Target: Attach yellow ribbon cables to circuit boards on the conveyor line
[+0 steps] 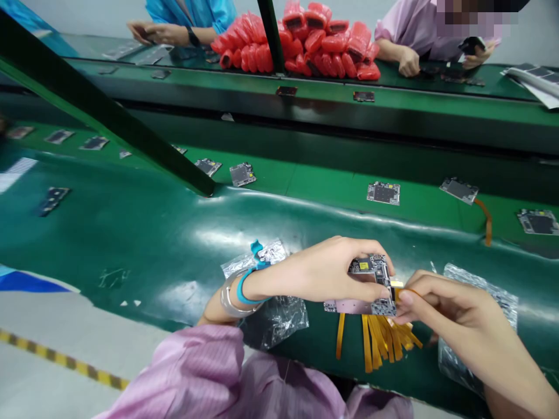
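My left hand [338, 267] grips a circuit board [384, 273] by its edges, thumb across the front and fingers along the far side. The board is tilted above the mat, and part of it is hidden by the hand. At its right edge my right hand [454, 308] pinches an orange flex cable [399, 294], whose end meets the board; whether it is plugged in I cannot tell. Below the board a bunch of orange flex cables [384, 343] lies on the green mat, with a single strip to its left. A blue wrist strap [244, 286] circles my left wrist.
Clear plastic bags [286, 317] lie under my left forearm and beside my right hand. Several circuit boards [383, 192] lie along the green belt, one with an orange cable [487, 221]. A slanted green post [131, 128] stands at left. Across sit two people and red-wrapped packs [323, 43].
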`<state>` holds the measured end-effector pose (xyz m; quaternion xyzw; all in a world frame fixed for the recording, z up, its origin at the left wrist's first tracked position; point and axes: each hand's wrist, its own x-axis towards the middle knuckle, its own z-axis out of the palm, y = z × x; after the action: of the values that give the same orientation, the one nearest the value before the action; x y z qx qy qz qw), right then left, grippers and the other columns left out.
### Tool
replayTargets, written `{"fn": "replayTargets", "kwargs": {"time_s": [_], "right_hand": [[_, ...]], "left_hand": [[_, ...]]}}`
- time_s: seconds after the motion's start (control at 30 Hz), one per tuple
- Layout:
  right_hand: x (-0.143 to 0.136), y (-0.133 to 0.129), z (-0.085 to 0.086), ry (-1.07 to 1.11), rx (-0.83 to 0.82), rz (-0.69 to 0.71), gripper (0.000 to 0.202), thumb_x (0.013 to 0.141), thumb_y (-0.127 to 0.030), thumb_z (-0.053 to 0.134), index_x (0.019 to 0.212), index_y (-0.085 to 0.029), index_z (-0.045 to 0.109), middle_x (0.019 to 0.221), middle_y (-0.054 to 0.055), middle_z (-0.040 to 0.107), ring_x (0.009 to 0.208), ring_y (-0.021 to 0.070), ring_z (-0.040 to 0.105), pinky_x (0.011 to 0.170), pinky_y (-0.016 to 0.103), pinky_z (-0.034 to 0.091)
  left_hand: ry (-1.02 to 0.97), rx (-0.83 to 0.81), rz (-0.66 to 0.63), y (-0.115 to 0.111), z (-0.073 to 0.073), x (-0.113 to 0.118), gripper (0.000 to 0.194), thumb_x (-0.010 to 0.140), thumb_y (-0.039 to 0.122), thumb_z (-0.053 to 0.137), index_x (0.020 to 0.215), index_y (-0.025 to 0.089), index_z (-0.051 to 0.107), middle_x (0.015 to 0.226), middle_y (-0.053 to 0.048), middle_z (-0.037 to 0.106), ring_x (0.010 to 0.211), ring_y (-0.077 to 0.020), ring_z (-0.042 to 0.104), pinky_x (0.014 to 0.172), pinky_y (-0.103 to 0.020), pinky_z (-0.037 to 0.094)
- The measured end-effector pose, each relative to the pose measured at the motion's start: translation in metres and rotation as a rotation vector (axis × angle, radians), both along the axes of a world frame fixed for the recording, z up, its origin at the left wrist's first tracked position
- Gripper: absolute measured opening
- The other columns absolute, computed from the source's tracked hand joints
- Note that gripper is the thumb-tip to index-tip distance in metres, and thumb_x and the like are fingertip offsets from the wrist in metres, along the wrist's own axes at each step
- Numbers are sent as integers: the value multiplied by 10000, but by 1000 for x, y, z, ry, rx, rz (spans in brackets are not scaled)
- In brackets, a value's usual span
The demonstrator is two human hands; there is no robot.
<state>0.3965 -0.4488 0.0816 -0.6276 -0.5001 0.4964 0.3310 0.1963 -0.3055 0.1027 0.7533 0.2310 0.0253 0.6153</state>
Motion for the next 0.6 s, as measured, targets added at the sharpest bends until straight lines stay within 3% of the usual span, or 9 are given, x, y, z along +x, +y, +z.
{"fn": "replayTargets", "kwargs": {"time_s": [0.2, 0.4, 0.47, 0.6], "right_hand": [[5, -1, -2, -161, 112, 123, 302, 1008, -412, 625, 768, -255, 716, 759, 7, 683, 669, 143, 629, 583, 259, 458], [4, 2, -8, -111, 94, 141, 289, 1029, -398, 602, 807, -257, 722, 793, 5, 689, 720, 147, 652, 622, 264, 470], [1, 4, -8, -92, 95, 120, 285, 1026, -391, 608, 803, -260, 728, 787, 2, 688, 723, 141, 655, 629, 246, 489], [-6, 8, -5, -24, 58, 127, 282, 1003, -401, 637, 788, -261, 752, 769, -1, 688, 721, 127, 672, 650, 203, 543]], "left_hand": [[39, -64, 15, -5, 0, -1, 228, 881, 283, 688, 1100, 220, 690, 832, 10, 733, 645, -109, 648, 629, -213, 490], [92, -32, 4, -2, 0, 1, 138, 871, 298, 680, 972, 207, 658, 742, 37, 675, 594, -90, 556, 587, -202, 424], [106, -15, 6, -1, -1, 3, 132, 842, 301, 688, 880, 199, 614, 686, 56, 614, 575, -85, 489, 558, -207, 375], [75, 74, 32, 0, -9, 8, 326, 802, 363, 724, 698, 188, 468, 633, 75, 396, 599, -84, 338, 538, -239, 240]]}}
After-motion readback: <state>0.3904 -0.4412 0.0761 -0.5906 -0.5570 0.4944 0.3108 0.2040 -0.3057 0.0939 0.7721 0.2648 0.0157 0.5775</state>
